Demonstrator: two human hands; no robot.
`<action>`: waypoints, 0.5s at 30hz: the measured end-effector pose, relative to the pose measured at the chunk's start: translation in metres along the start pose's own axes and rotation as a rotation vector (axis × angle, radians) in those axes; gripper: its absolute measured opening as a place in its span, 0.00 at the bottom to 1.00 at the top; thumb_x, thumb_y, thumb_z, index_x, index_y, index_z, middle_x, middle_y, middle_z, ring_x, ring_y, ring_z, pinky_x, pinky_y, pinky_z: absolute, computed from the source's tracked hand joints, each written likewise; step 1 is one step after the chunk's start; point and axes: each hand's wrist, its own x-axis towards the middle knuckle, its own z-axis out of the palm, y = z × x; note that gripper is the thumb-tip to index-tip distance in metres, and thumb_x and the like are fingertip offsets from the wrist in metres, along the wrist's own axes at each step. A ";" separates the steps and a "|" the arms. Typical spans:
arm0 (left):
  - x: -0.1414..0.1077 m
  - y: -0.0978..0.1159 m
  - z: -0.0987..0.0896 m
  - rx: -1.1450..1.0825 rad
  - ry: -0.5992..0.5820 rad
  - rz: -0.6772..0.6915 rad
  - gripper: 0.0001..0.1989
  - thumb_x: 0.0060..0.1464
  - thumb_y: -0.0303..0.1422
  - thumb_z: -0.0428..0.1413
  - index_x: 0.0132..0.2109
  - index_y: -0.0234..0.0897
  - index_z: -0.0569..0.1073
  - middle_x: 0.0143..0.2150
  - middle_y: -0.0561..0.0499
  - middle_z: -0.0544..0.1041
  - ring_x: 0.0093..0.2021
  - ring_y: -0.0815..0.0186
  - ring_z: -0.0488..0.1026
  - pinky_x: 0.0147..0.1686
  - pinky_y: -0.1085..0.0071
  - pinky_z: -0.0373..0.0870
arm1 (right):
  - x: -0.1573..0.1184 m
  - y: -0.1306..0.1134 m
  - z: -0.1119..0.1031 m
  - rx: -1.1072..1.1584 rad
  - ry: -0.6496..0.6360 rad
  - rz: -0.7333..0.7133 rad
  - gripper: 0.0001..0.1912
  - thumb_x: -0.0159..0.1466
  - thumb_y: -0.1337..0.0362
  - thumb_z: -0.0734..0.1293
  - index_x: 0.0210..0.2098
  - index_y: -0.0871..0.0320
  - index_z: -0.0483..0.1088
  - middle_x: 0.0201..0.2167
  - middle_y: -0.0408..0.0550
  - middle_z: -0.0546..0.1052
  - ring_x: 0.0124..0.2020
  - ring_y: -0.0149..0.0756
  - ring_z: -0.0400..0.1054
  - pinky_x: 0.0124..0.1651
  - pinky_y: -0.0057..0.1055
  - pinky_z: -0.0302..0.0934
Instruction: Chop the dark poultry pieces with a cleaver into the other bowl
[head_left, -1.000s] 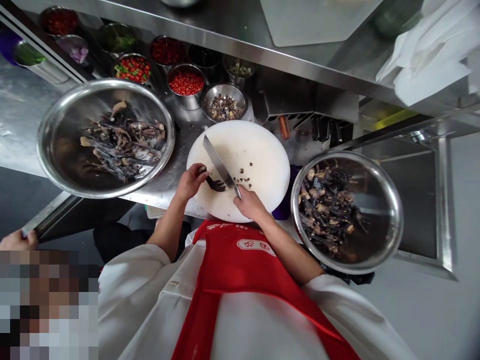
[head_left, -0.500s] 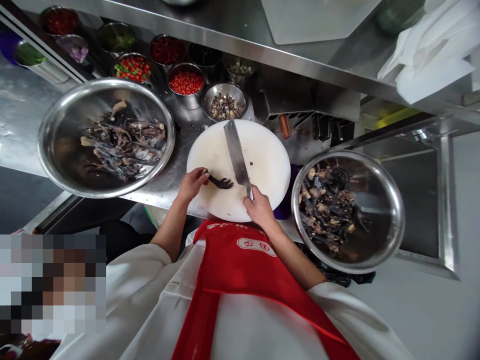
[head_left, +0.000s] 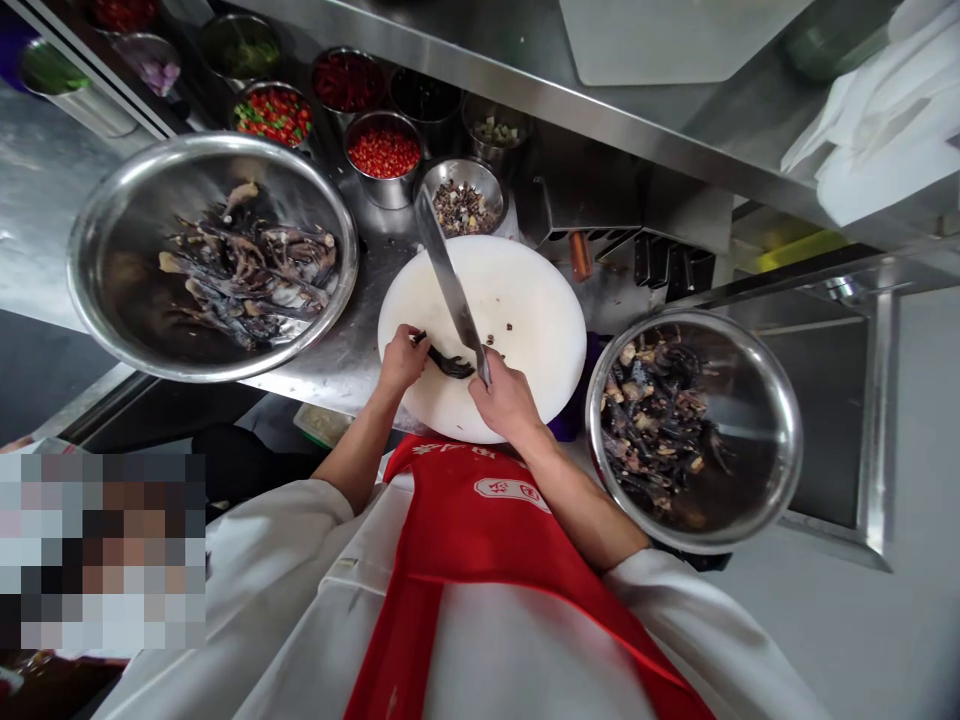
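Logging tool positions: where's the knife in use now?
In the head view, the knife is mid-picture in the right hand, over the white cutting board, its lower end beside a dark claw.

Cleaver (head_left: pixel 450 277): handle largely covered by the right hand (head_left: pixel 504 395). Black chicken foot (head_left: pixel 448 364): one end concealed by the left hand (head_left: pixel 404 360). Pale board (head_left: pixel 667 45): cut off by the top edge. Co-worker (head_left: pixel 112 560): masked by pixel blocks. Dark scraps (head_left: pixel 509 327): too small to be identified.
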 end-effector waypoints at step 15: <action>-0.004 -0.004 -0.008 0.101 -0.004 0.059 0.06 0.52 0.33 0.55 0.37 0.41 0.65 0.18 0.56 0.70 0.17 0.68 0.65 0.22 0.72 0.59 | 0.008 0.042 0.015 0.007 -0.049 0.144 0.16 0.62 0.63 0.57 0.48 0.54 0.67 0.31 0.46 0.76 0.32 0.42 0.71 0.36 0.32 0.62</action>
